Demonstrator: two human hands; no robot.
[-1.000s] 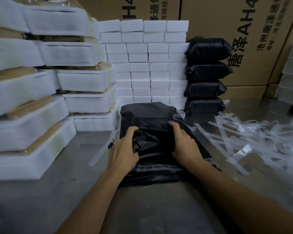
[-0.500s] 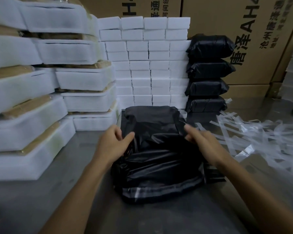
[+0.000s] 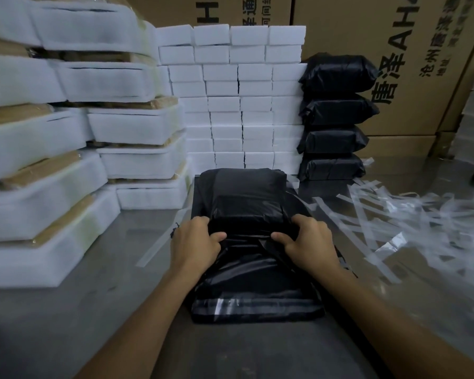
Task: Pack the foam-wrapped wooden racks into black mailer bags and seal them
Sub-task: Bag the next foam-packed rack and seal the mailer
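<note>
Head view, the only one I have: the bag (image 3: 246,214) lies on the table (image 3: 66,324) straight ahead of me, its packed bulk on the far side of my grip and its loose flap (image 3: 257,294) trailing back toward me. My left hand (image 3: 196,243) and right hand (image 3: 307,242) sit side by side across the bag, both with fingers curled into the plastic where the bulk ends, thumbs pointing inward at each other. Neither hand is nearer; they look evenly placed. I judge the long axis runs away from me, closed end pointing at the white foam blocks (image 3: 230,105), open end with its shiny adhesive strip (image 3: 252,303) nearest me. Folding that flap up and over the bulk seems the coming move. Sealed bags (image 3: 334,119) are stacked far right.
</note>
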